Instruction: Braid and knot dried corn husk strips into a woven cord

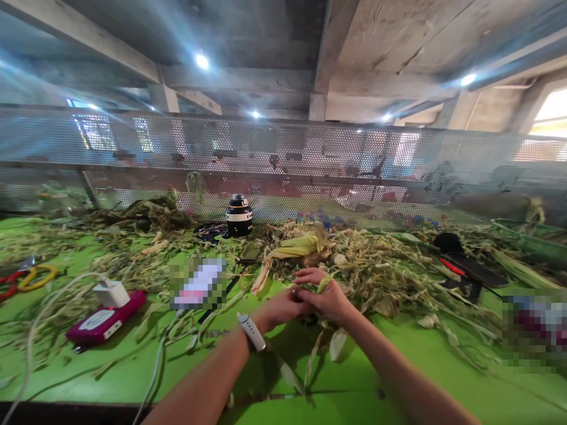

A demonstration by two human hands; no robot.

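Observation:
My left hand (pixel 283 308), with a white watch band on the wrist, meets my right hand (pixel 326 300) over the front of the green table. Their fingers are closed and pressed together, overlapping at the tips. Strips of dried corn husk (pixel 339 344) hang below the hands, and a bit of yellow-green husk shows at my right fingers. Exactly how the fingers grip the strips is hidden. Just beyond lies a bundle of yellow-green husk (pixel 296 245), on a wide heap of loose dry husk (pixel 376 265).
Left of my hands are a phone (pixel 200 283) on a cable, a magenta power strip (pixel 106 319) with a white charger (pixel 110 293), and scissors (pixel 33 277). A black jar (pixel 239 217) stands before a perforated metal screen (pixel 287 141). A green basket (pixel 531 242) sits right.

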